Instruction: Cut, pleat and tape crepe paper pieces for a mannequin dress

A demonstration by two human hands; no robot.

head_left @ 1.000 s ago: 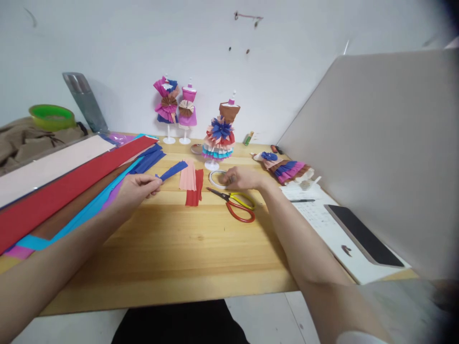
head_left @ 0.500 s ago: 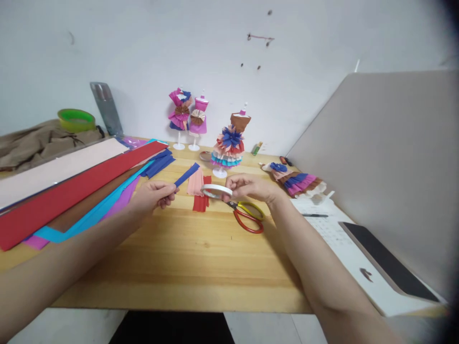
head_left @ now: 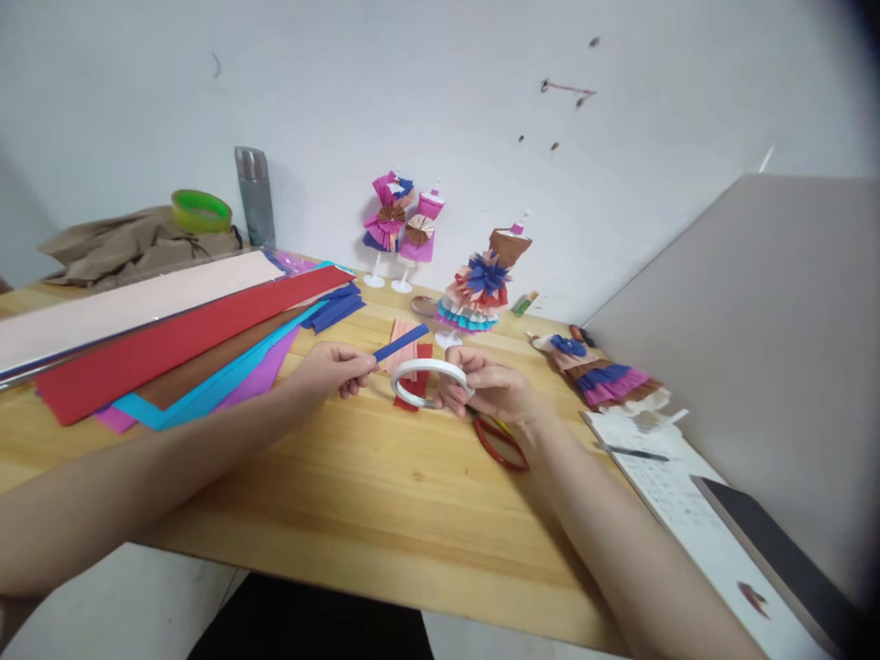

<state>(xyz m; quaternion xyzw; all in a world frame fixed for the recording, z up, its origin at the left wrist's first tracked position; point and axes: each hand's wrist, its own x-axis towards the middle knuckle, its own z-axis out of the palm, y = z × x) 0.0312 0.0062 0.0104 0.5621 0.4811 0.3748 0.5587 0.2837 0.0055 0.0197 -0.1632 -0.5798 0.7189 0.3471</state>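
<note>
My left hand (head_left: 336, 368) pinches one end of a narrow blue crepe paper strip (head_left: 404, 343), whose free end points up and to the right. In my right hand (head_left: 487, 380) is a thin white roll of tape (head_left: 432, 368), gripped at its right side with the ring facing me. The strip's far end is just above the roll; whether they touch I cannot tell. Behind them on the table lie pink paper pieces (head_left: 404, 332) and red paper pieces (head_left: 424, 351). Scissors with red and yellow handles (head_left: 500, 447) lie partly hidden under my right hand.
Long paper sheets, including a red one (head_left: 192, 339), cover the table's left side. Small dress forms in paper dresses, one with a brown top (head_left: 510, 246), stand by the wall. A paper dress (head_left: 598, 371), a notebook (head_left: 639, 467) and a dark tablet-like slab (head_left: 776, 541) lie right. A bottle (head_left: 256, 197) stands back left.
The view has turned left and tilted, so the scene sits farther right. My hands have come closer together, the tape roll tipping up to show more of its ring.
</note>
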